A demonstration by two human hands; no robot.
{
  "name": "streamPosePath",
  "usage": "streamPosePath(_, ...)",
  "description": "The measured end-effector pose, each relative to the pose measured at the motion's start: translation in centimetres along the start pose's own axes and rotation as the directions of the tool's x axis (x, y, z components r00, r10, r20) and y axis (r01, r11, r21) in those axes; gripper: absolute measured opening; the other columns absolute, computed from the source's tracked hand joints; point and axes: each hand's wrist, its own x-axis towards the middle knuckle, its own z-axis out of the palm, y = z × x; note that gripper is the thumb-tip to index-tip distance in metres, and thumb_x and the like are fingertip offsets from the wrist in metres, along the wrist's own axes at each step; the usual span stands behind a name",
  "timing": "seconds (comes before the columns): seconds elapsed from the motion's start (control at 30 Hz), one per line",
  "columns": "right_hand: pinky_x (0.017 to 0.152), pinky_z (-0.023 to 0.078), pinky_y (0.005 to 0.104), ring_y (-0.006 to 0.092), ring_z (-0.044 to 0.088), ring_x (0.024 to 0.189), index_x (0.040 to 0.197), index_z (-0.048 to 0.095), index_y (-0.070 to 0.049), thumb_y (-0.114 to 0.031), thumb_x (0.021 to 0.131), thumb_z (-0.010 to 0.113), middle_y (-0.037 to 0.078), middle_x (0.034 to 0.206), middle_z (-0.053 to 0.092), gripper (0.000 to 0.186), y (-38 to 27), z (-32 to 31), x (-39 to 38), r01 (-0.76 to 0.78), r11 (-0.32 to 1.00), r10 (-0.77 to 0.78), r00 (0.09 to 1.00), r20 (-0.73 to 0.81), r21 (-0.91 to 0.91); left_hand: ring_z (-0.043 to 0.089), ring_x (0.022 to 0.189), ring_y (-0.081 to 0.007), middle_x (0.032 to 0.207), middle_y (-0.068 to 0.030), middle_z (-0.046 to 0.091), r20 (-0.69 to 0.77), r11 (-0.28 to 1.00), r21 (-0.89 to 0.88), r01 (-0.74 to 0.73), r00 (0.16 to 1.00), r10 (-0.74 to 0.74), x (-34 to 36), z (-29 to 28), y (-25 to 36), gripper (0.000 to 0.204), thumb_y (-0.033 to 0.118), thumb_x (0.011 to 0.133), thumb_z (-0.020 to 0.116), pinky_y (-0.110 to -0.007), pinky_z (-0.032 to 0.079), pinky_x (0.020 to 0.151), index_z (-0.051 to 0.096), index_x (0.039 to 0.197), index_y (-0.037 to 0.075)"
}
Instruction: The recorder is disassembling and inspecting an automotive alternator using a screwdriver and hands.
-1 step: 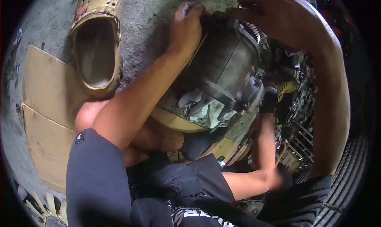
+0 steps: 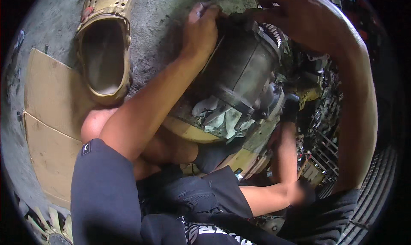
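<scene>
A dark, greasy metal cylindrical housing (image 2: 237,69) lies in front of me, with a toothed ring (image 2: 272,34) at its far right edge. My left hand (image 2: 204,26) is at the housing's far left end, fingers curled and closed; what they pinch is hidden. Over the far right end bends my right hand (image 2: 295,20), its fingers curled in toward a dark part at the top of the housing. Shadow hides what the right fingertips grip. Crumpled pale, torn sheeting (image 2: 227,121) sticks to the near end of the housing.
A worn tan clog (image 2: 105,56) stands on the concrete floor (image 2: 154,35) at left, beside a flattened cardboard sheet (image 2: 49,129). My bent legs flank the housing. Dark metal parts (image 2: 329,95) crowd the right side. A finned part (image 2: 51,228) shows at lower left.
My right hand has shifted very slightly at the housing's far end. My left hand and the housing look the same.
</scene>
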Motion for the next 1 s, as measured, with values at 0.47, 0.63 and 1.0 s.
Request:
streamPosePath(0.47, 0.063, 0.053, 0.0491, 0.0357, 0.069, 0.067, 0.094, 0.067, -0.009, -0.031, 0.095, 0.061, 0.017, 0.068, 0.065, 0.022, -0.3, 1.1, -0.1, 0.072, 0.997, -0.074, 0.995, -0.071, -0.028, 0.065, 0.101, -0.0162, 0.105, -0.0059, 0.071, -0.016, 0.999, 0.052, -0.005, 1.000, 0.005, 0.1, -0.2, -0.3, 0.024, 0.025, 0.098, 0.059, -0.029, 0.045, 0.089, 0.064, 0.114, 0.007)
streamPosePath(0.63, 0.066, 0.054, 0.0471, 0.0335, 0.070, 0.070, 0.096, 0.069, -0.010, -0.031, 0.093, 0.062, 0.016, 0.071, 0.067, 0.023, -1.0, 0.7, -0.2, -0.029, 0.998, 0.026, 0.997, -0.074, -0.047, 0.065, 0.101, -0.0170, 0.104, -0.0058, 0.071, -0.005, 0.998, 0.061, -0.023, 1.000, 0.024, 0.0, 0.0, -0.2, 0.024, 0.024, 0.098, 0.058, -0.028, 0.045, 0.089, 0.065, 0.112, 0.007)
streamPosePath(1.0, 0.076, 0.058, 0.0439, 0.0275, 0.072, 0.081, 0.102, 0.072, -0.010, -0.035, 0.097, 0.060, 0.012, 0.081, 0.071, 0.028, -1.1, 0.3, 0.5, -0.088, 0.988, 0.085, 0.996, -0.029, -0.126, 0.063, 0.098, -0.0144, 0.105, -0.0049, 0.070, -0.004, 0.997, 0.066, 0.029, 1.000, -0.028, -0.8, 0.4, 0.8, 0.025, 0.025, 0.097, 0.058, -0.027, 0.044, 0.087, 0.065, 0.113, 0.008)
